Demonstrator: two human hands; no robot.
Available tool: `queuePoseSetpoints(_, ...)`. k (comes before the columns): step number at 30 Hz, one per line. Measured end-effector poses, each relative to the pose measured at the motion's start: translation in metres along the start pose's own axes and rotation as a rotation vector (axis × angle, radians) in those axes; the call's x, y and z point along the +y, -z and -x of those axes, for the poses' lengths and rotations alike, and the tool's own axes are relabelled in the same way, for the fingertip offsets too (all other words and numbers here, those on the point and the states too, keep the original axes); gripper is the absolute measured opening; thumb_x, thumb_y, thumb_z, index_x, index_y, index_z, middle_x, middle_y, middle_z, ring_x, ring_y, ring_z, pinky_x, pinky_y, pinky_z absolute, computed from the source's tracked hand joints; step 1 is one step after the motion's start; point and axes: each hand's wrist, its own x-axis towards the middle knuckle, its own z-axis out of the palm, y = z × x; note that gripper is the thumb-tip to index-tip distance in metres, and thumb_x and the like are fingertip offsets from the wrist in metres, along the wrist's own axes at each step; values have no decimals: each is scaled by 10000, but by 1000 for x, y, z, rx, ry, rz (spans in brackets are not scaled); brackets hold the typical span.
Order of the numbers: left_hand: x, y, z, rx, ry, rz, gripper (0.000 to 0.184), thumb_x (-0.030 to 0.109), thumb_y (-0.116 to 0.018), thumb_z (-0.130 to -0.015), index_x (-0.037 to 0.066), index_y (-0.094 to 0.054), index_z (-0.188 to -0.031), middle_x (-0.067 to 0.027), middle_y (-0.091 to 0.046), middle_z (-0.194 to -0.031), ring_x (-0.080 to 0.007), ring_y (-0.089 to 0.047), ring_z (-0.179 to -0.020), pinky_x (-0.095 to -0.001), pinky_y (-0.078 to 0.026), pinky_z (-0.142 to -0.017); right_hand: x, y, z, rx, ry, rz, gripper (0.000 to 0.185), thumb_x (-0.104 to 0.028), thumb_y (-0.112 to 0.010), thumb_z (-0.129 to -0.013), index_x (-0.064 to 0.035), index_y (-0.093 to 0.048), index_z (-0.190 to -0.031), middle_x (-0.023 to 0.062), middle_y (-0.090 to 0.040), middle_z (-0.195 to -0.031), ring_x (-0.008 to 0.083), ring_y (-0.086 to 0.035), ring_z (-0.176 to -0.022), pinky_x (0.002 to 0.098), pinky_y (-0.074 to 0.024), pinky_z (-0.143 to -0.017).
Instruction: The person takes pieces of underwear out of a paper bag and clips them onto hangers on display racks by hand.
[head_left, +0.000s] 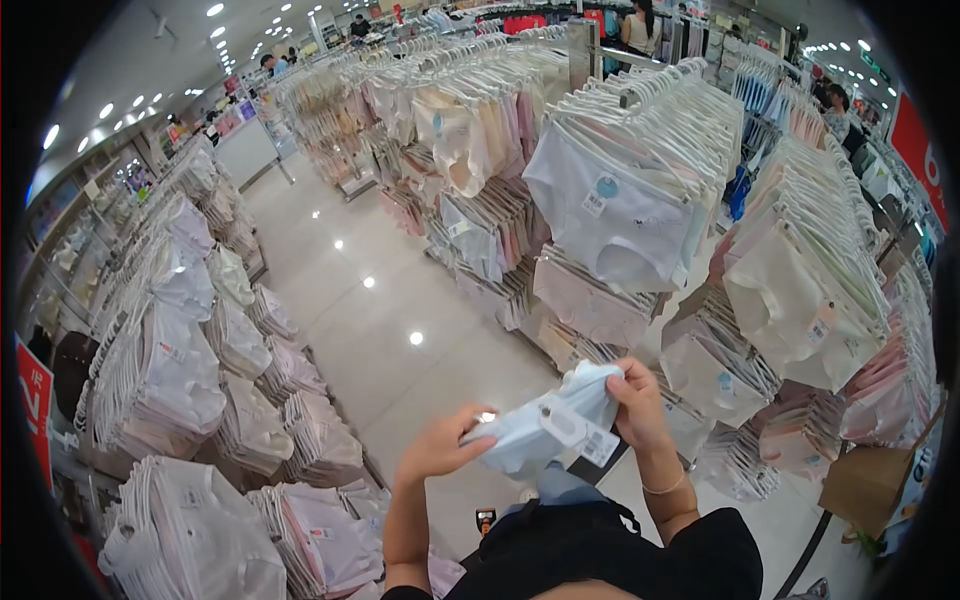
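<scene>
Between my two hands a pair of light blue underpants (522, 432) is held up in front of my body. My left hand (445, 440) pinches its left end, thumb on top. At the upper right end, my right hand (640, 400) grips the fabric between thumb and fingers. A white tag (598, 445) with a printed label hangs from the front of the garment, by a pale loop-shaped piece (562, 424). The fabric looks gathered and partly folded, so its full shape is hidden.
Racks of underpants on white hangers (640, 100) stand ahead and right. More hanging garments (180, 360) line the left side. A shiny tiled aisle (370, 290) runs between them. At lower right is a cardboard box (868, 487). Several people are in the background.
</scene>
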Motion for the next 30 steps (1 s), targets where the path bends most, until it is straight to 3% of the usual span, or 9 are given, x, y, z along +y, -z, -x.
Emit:
queuePoseSetpoints(3, -5, 12, -4, -46, -39, 12, 211, 207, -496, -755, 30, -529, -864, -55, -473, -555, -97, -433, -508, -232, -345, -467, 18, 9, -16, -79, -36, 1, 109, -69, -532, -731, -23, -490, -819, 48, -544, -760, 97, -512, -675, 216, -410, -633)
queuePoseSetpoints(10, -47, 39, -34, -197, -114, 124, 199, 192, -458, -782, 39, -558, -862, -66, -501, -547, -96, -426, -442, -221, -351, -419, 102, 38, -63, -44, -767, -218, 190, -195, -460, -786, -33, -488, -879, 45, -539, -817, 104, -521, -722, 228, -409, -676)
queuePoseSetpoints(14, -58, 60, -73, -331, -83, 154, 193, 152, -465, -784, 19, -545, -898, -68, -542, -609, -98, -455, -489, -215, -376, -458, 192, 91, -84, -465, -1116, -586, 336, -323, -358, -823, -33, -476, -944, 50, -532, -869, 121, -527, -750, 238, -437, -648)
queuePoseSetpoints(16, -61, 73, -95, -341, -70, 74, 194, 164, -449, -791, 34, -543, -900, -75, -504, -554, -105, -442, -455, -221, -364, -435, 193, 84, -112, -479, -1222, -515, 377, -356, -323, -830, -35, -467, -966, 45, -530, -884, 118, -527, -761, 237, -445, -635)
queuePoseSetpoints(18, -57, 89, -110, -334, -32, -13, 198, 175, -440, -795, 41, -544, -896, -80, -479, -526, -110, -433, -439, -225, -356, -424, 148, 29, -135, -200, -1324, -134, 406, -379, -296, -832, -40, -458, -984, 36, -528, -894, 108, -525, -764, 230, -449, -620)
queuePoseSetpoints(22, -85, 111, -126, -117, -32, -1, 182, 195, -427, -796, 54, -532, -843, -120, -466, -538, -211, -415, -424, -266, -358, -437, 157, 37, -199, -530, -1224, 32, 445, -398, -308, -824, -27, -425, -1040, 38, -512, -956, 124, -520, -802, 256, -420, -713)
queuePoseSetpoints(23, -87, 118, -129, -98, -5, 5, 184, 197, -428, -795, 52, -531, -844, -120, -469, -540, -206, -424, -431, -267, -363, -445, 183, 55, -213, -780, -1182, -154, 493, -397, -352, -809, -14, -341, -1120, 72, -471, -1028, 150, -482, -901, 252, -389, -771)
queuePoseSetpoints(26, -96, 137, -135, -79, 137, 32, 192, 204, -434, -791, 46, -529, -847, -121, -478, -549, -190, -446, -450, -268, -375, -467, 167, 25, -260, -1042, -1208, 278, 456, -311, -422, -803, -3, -326, -1125, 78, -474, -1000, 135, -467, -912, 245, -369, -787)
queuePoseSetpoints(30, -124, 160, -145, -20, 227, 92, 209, 213, -443, -788, 36, -531, -855, -114, -483, -546, -155, -453, -456, -256, -371, -462, 179, -6, -278, -1178, -840, 410, 393, -191, -495, -777, -16, -361, -1102, 42, -484, -929, 92, -458, -813, 222, -374, -716)
